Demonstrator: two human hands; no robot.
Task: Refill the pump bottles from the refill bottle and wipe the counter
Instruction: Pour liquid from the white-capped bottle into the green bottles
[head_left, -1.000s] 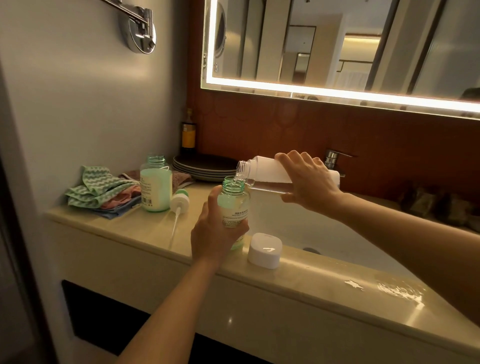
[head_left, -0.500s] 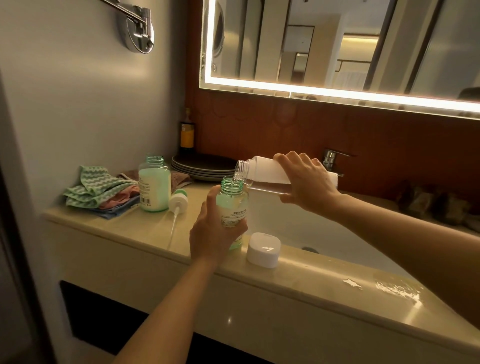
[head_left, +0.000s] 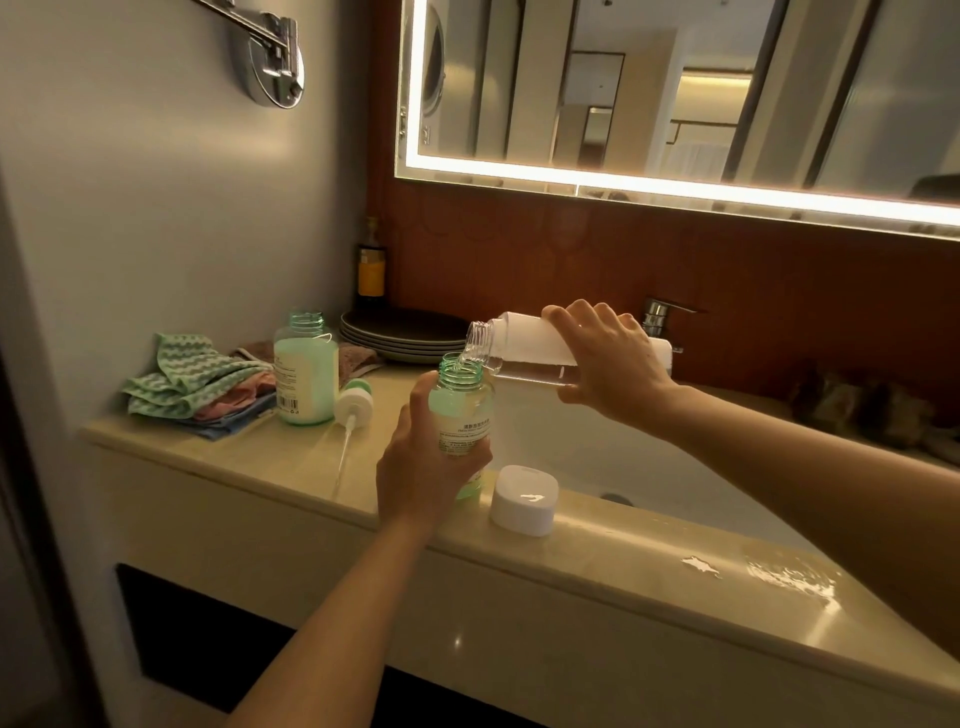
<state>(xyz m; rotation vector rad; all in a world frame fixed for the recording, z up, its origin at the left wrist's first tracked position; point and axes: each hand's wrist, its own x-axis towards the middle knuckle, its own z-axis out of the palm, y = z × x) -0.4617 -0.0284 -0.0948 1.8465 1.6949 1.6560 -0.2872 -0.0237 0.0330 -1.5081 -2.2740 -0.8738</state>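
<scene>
My left hand (head_left: 422, 467) grips a green pump bottle (head_left: 464, 415) with its top off, standing at the counter's front edge. Above it my right hand (head_left: 608, 358) holds the white refill bottle (head_left: 524, 345) tipped nearly flat, its clear neck over the green bottle's mouth, and clear liquid runs in. A second open green bottle (head_left: 305, 374) stands to the left. Beside it lies a pump head (head_left: 353, 402) with its long tube. The white cap (head_left: 523, 500) sits on the counter (head_left: 291, 457) right of the held bottle.
Folded cloths (head_left: 197, 382), green on top, lie at the counter's left end. Stacked dark plates (head_left: 402, 332) and an orange bottle (head_left: 371, 270) stand at the back. The white sink basin (head_left: 576, 447) and a chrome tap (head_left: 657, 314) are behind my hands. Wet patches (head_left: 769, 574) shine at right.
Both hands and bottles hold the same pose while the pouring goes on. Only the camera view has shifted slightly.
</scene>
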